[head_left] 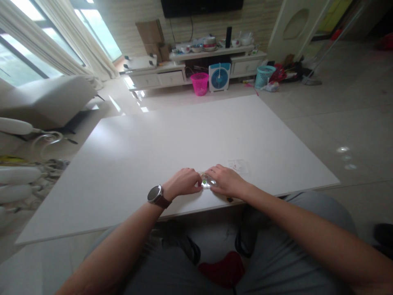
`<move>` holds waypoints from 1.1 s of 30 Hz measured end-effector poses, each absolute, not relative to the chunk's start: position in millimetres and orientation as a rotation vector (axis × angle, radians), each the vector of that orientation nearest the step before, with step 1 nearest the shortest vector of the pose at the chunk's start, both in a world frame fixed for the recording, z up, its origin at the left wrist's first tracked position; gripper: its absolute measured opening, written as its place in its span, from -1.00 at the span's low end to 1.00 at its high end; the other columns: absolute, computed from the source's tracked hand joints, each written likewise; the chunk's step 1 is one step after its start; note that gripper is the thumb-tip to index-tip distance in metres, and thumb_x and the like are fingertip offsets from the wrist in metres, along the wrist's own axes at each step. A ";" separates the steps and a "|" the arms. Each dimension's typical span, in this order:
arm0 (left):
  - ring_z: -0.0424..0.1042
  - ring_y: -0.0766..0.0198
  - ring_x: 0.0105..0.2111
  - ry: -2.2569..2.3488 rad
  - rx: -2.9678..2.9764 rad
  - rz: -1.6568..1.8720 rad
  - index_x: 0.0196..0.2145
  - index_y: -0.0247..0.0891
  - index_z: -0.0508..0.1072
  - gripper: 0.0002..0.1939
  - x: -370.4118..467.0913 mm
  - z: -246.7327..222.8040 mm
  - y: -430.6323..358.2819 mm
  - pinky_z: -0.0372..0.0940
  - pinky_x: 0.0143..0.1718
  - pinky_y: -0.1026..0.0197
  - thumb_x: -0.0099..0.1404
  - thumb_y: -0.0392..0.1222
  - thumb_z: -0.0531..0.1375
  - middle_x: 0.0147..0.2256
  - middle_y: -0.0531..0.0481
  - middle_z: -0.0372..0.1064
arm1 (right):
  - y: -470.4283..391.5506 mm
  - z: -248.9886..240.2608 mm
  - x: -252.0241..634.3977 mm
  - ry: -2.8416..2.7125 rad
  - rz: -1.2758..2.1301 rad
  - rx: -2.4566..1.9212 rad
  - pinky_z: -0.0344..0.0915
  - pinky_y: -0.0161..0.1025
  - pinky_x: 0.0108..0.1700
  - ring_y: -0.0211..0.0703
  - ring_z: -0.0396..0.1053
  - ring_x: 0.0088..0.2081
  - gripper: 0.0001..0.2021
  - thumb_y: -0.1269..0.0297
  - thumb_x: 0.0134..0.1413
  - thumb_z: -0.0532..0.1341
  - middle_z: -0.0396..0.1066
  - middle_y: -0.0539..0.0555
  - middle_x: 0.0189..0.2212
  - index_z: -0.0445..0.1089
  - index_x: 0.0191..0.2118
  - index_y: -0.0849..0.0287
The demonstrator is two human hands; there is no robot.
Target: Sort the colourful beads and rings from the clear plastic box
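Observation:
A small clear, shiny flat piece (206, 181) with a green leaf-like spot and some yellowish bits lies at the table's near side; it looks like a clear case, but its kind is uncertain. My left hand (186, 181), below a wristwatch, pinches its left end with curled fingers. On its right end my right hand (226, 180) has its fingers closed, thumb at the near edge. The fingers hide both ends of the piece. Just beyond my right hand lies a thin transparent packet (238, 166) with a small red mark. A small dark item (229, 200) shows below my right wrist.
The white table (172, 139) reaches far ahead of me. Beyond it stand a pink basket (199, 84), a blue box fan (219, 77), a blue basket (264, 77) and a low cabinet (147, 80). A pale sofa (52, 98) is at the left.

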State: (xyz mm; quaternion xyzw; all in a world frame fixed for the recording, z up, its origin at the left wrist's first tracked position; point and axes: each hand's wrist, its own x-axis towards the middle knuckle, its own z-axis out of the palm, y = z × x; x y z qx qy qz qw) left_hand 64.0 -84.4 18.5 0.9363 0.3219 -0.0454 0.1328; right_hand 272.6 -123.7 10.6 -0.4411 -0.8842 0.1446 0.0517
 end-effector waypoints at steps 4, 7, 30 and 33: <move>0.47 0.21 -0.45 0.930 2.722 -0.124 -0.41 -0.13 0.61 -0.82 64.1 18.6 -84.2 0.27 -0.35 0.23 0.14 -0.18 0.18 -0.48 -0.04 0.52 | -124.2 11.5 272.5 -2.688 0.437 -1.331 0.24 -0.13 0.01 -0.01 0.26 -0.02 -0.62 0.28 0.10 0.26 0.40 0.20 -0.07 0.32 0.04 0.22; 0.46 0.21 -0.45 0.928 2.718 -0.124 -0.42 -0.13 0.61 -0.82 64.1 18.5 -83.8 0.25 -0.37 0.23 0.14 -0.17 0.18 -0.49 -0.04 0.51 | -124.4 12.3 272.6 -2.693 0.439 -1.335 0.24 -0.13 0.01 -0.01 0.26 -0.03 -0.63 0.28 0.10 0.26 0.40 0.20 -0.08 0.32 0.03 0.22; 0.45 0.23 -0.47 0.946 2.703 -0.118 -0.41 -0.15 0.61 -0.82 65.1 17.2 -85.4 0.24 -0.37 0.24 0.14 -0.19 0.17 -0.49 -0.05 0.51 | -123.8 11.7 273.0 -2.689 0.448 -1.336 0.23 -0.13 0.02 -0.01 0.25 -0.01 -0.62 0.30 0.09 0.27 0.39 0.20 -0.07 0.31 0.04 0.20; 0.42 0.28 -0.50 0.932 2.634 -0.099 -0.41 -0.16 0.60 -0.83 65.6 23.7 -83.6 0.21 -0.40 0.27 0.16 -0.14 0.20 -0.52 -0.01 0.49 | -124.1 12.0 273.1 -2.698 0.443 -1.332 0.24 -0.13 0.02 -0.01 0.25 -0.01 -0.62 0.29 0.09 0.27 0.39 0.20 -0.07 0.31 0.04 0.20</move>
